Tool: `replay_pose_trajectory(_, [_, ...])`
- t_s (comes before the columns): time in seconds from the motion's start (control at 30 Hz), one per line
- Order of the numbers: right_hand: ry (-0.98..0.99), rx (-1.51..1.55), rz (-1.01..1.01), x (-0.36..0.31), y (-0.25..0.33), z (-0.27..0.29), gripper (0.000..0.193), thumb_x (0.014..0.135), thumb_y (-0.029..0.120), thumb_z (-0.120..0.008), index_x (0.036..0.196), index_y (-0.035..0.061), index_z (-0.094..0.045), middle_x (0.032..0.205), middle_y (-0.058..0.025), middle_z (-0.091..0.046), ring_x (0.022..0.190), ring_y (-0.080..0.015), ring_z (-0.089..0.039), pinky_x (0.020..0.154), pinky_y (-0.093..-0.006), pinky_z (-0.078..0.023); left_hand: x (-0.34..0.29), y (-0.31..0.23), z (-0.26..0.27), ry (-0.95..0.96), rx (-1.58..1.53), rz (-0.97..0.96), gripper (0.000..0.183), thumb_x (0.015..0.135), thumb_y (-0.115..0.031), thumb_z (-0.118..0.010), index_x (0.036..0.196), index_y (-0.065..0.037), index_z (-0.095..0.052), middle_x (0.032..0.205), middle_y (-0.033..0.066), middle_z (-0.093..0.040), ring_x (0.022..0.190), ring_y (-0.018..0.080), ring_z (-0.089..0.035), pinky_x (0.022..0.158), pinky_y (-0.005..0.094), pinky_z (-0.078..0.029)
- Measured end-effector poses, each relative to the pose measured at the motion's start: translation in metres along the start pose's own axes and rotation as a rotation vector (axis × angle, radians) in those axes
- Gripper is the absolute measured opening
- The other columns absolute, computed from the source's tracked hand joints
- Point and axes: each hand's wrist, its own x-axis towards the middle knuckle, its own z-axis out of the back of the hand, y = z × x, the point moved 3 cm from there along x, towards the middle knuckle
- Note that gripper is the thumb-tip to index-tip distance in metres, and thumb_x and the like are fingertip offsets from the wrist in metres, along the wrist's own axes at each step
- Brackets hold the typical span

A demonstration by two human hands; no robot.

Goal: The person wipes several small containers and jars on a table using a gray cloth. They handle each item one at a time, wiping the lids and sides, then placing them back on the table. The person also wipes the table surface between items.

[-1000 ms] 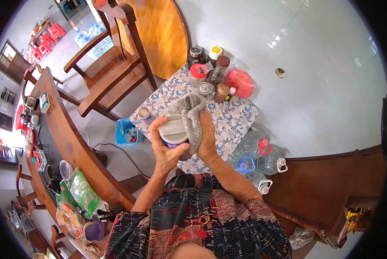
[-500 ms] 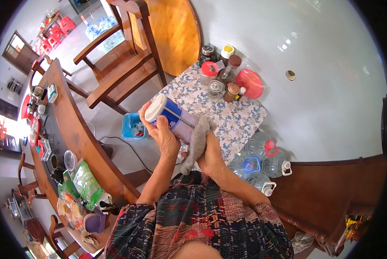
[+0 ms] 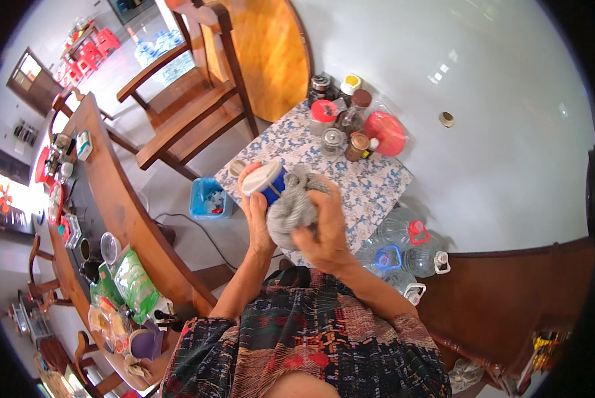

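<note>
The right hand is now bunching the grey cloth against the blue-and-white round container, tipped toward ten o'clock.

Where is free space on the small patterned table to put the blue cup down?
The near half of the small table is bare, between the hands and the jars. The far edge is crowded with jars and a red lid. The left hand holds the blue cup; the right hand presses a grey cloth on it.

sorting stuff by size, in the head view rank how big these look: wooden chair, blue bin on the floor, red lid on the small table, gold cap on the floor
1. wooden chair
2. red lid and blue bin: look about alike, so no ranking between them
3. gold cap
</note>
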Motion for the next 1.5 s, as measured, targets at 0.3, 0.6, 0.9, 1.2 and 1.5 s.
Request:
replay_pose_trajectory(0.3, [0.169,0.962,-0.745,0.008,-0.048,-0.016,0.038,0.099,0.025,-0.038,0.129,0.0011,-0.043,0.112,-0.0068,-0.056,0.101,-0.0144,-0.053,0.09,-0.026,-0.043,-0.015,-0.016,-0.009,0.036,-0.017,-0.03,0.085,0.073,-0.061,-0.067,0.129,-0.005,-0.037,0.116,0.0079,-0.052,0.109,0.0195,-0.053,0.093,0.0324,-0.045])
replay_pose_trajectory(0.6, [-0.19,0.851,-0.828,-0.044,-0.075,-0.033,0.028,0.097,0.015,-0.042,0.119,0.0007,-0.049,0.1,-0.0047,-0.057,0.088,-0.0144,-0.054,0.082,-0.0281,-0.045,-0.015,-0.007,-0.007,-0.092,0.099,-0.122,0.054,0.093,-0.03,-0.054,0.137,-0.004,-0.037,0.128,0.0105,-0.049,0.114,0.019,-0.05,0.098,0.0317,-0.04])
replay_pose_trajectory(0.9, [-0.097,0.141,-0.118,-0.033,-0.02,-0.011,0.039,0.089,0.02,-0.051,0.12,-0.0031,-0.048,0.129,-0.022,-0.039,0.114,-0.0363,-0.044,0.1,-0.0422,-0.032,-0.032,-0.008,-0.01,-0.03,0.01,0.01,0.077,0.07,-0.023,-0.08,0.131,-0.008,-0.035,0.116,0.0081,-0.052,0.106,0.017,-0.052,0.094,0.0296,-0.042])
replay_pose_trajectory(1.2, [0.312,0.747,-0.51,0.026,-0.037,-0.011,0.029,0.095,0.016,-0.048,0.117,-0.0008,-0.054,0.104,-0.0053,-0.059,0.093,-0.0103,-0.055,0.081,-0.0235,-0.045,-0.057,-0.014,-0.02,0.198,0.167,-0.054,0.088,0.063,-0.03,-0.086,0.13,-0.005,-0.035,0.119,0.0079,-0.049,0.109,0.0175,-0.05,0.094,0.0308,-0.041])
replay_pose_trajectory(1.5, [0.084,0.867,-0.78,-0.039,-0.085,-0.043,0.028,0.096,0.017,-0.047,0.114,-0.0031,-0.052,0.103,-0.0072,-0.06,0.089,-0.0112,-0.057,0.076,-0.0261,-0.049,-0.041,-0.023,-0.009,-0.054,0.225,-0.185,0.073,0.069,-0.022,-0.079,0.128,-0.004,-0.04,0.116,0.0081,-0.052,0.107,0.0182,-0.052,0.094,0.0315,-0.041])
